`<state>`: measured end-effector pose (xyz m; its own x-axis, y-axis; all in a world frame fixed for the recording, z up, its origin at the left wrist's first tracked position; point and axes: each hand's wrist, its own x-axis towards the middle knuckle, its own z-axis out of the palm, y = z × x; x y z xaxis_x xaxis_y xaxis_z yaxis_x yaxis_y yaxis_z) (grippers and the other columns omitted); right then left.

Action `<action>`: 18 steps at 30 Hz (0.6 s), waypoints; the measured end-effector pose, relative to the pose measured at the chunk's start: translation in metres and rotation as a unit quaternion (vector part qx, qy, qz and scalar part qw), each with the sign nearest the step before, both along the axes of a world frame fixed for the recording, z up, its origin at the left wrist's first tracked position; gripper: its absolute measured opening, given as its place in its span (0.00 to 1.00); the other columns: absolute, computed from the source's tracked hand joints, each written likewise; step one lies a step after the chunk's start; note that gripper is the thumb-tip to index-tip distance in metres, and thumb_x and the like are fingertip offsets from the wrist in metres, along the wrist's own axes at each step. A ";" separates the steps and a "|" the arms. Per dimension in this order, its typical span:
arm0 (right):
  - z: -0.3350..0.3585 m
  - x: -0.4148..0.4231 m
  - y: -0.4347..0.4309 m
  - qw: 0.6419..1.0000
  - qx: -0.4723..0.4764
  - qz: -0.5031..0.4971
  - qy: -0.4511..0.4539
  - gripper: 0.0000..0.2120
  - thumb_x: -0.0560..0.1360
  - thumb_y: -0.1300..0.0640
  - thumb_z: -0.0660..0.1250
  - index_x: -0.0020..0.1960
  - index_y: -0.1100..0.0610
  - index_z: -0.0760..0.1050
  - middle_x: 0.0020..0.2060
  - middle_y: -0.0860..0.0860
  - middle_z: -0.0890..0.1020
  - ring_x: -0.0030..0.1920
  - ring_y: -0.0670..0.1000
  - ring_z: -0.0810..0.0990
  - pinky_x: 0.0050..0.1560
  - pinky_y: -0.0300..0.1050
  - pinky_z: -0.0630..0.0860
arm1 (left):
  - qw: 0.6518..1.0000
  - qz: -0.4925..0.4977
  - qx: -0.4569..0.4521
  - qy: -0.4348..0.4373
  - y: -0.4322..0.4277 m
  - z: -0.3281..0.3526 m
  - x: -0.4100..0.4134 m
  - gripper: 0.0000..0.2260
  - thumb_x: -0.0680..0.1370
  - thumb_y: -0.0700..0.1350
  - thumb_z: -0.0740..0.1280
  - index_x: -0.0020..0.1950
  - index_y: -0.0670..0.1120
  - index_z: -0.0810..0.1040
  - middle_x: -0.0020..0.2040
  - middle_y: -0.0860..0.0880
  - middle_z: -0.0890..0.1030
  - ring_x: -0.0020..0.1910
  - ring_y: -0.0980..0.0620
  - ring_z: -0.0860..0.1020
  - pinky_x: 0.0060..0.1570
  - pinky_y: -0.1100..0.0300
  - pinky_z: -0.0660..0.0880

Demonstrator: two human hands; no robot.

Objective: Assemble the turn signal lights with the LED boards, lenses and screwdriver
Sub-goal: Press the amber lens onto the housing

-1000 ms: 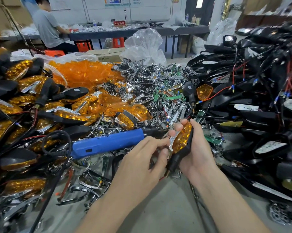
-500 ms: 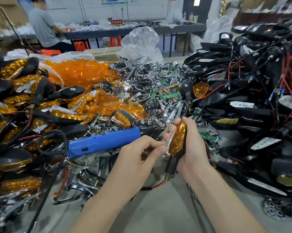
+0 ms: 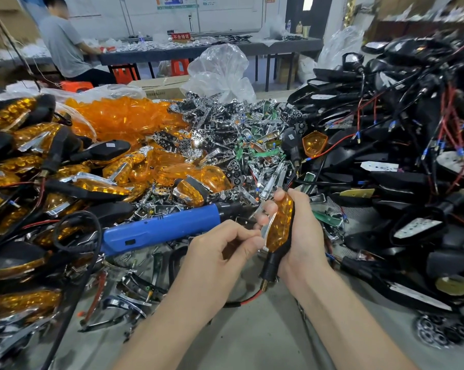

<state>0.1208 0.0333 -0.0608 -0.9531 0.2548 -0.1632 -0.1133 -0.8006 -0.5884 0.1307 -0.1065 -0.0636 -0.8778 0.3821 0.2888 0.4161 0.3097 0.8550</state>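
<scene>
— Looking for the turn signal light (image 3: 280,222)?

— Just toward 3 o'clock of the view's middle, held upright in the right hand (image 3: 303,244). Gripped by curled fingers (image 3: 269,206) wrapped round the black back. Amber lens facing 9 o'clock, stem pointing to 6 o'clock, with a red and black wire (image 3: 248,299) trailing onto the tabletop (image 3: 252,340).

— And the left hand (image 3: 220,252)?

— At 9 o'clock of the light. Pinching the chrome trim at the lens's lower edge between curled thumb and forefinger.

— Seen the screwdriver (image 3: 161,231)?

— Lying on the parts heap at 9 o'clock of both hands. Blue body, black nose aimed toward the light, held by neither hand.

— Around that?

— Amber lenses (image 3: 124,118) heaped at 11 o'clock. Chrome reflectors (image 3: 225,134) mixed with green LED boards (image 3: 263,153) at 12. Black housings (image 3: 399,166) tangled with wires at 2 to 3 o'clock.
</scene>
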 end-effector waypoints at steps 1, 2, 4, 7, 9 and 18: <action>0.000 0.000 0.000 1.000 -0.006 -0.003 -0.002 0.20 0.82 0.50 0.59 0.32 0.50 0.75 0.27 0.47 0.72 0.25 0.47 0.70 0.27 0.39 0.67 | 1.000 -0.003 0.002 -0.002 0.001 0.000 0.000 0.09 0.75 0.55 0.68 0.45 0.51 0.83 0.46 0.60 0.85 0.48 0.61 0.82 0.48 0.65 0.76; 0.000 0.000 0.000 1.000 -0.012 -0.006 -0.003 0.20 0.82 0.51 0.59 0.32 0.50 0.75 0.27 0.47 0.72 0.25 0.47 0.69 0.26 0.39 0.67 | 1.000 -0.006 0.004 -0.002 0.002 0.001 0.000 0.10 0.74 0.55 0.68 0.45 0.51 0.83 0.46 0.60 0.85 0.47 0.62 0.81 0.47 0.67 0.75; 0.000 0.000 0.000 1.000 -0.016 -0.012 -0.003 0.19 0.81 0.51 0.60 0.32 0.51 0.75 0.27 0.47 0.71 0.26 0.47 0.67 0.27 0.39 0.67 | 1.000 -0.006 0.005 0.001 0.003 0.000 0.001 0.10 0.74 0.56 0.68 0.45 0.51 0.83 0.46 0.61 0.84 0.47 0.62 0.81 0.45 0.68 0.75; 0.000 0.000 0.000 1.000 -0.018 -0.018 -0.012 0.18 0.81 0.52 0.60 0.33 0.51 0.74 0.27 0.48 0.71 0.26 0.47 0.67 0.27 0.39 0.67 | 1.000 0.006 0.006 0.011 0.004 -0.001 0.002 0.09 0.74 0.56 0.67 0.44 0.52 0.83 0.45 0.60 0.84 0.47 0.59 0.81 0.47 0.62 0.76; 0.001 -0.001 0.001 0.999 -0.026 -0.018 -0.011 0.18 0.81 0.52 0.60 0.34 0.52 0.74 0.27 0.48 0.71 0.27 0.48 0.67 0.27 0.39 0.67 | 0.999 0.012 0.002 0.030 0.005 -0.001 0.001 0.09 0.74 0.56 0.67 0.44 0.53 0.83 0.44 0.58 0.84 0.46 0.55 0.81 0.46 0.57 0.76; 0.005 0.000 0.001 0.999 -0.041 0.002 0.006 0.16 0.85 0.47 0.58 0.41 0.52 0.75 0.33 0.49 0.77 0.32 0.49 0.77 0.36 0.43 0.77 | 0.980 0.057 -0.120 0.149 0.004 -0.005 0.005 0.14 0.79 0.65 0.59 0.62 0.63 0.71 0.52 0.65 0.72 0.54 0.63 0.73 0.47 0.66 0.72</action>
<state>0.1212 0.0341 -0.0553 -0.9559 0.2377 -0.1723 -0.1167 -0.8461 -0.5202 0.1354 -0.1029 -0.0685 -0.8093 0.3749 0.4522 0.5870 0.5463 0.5975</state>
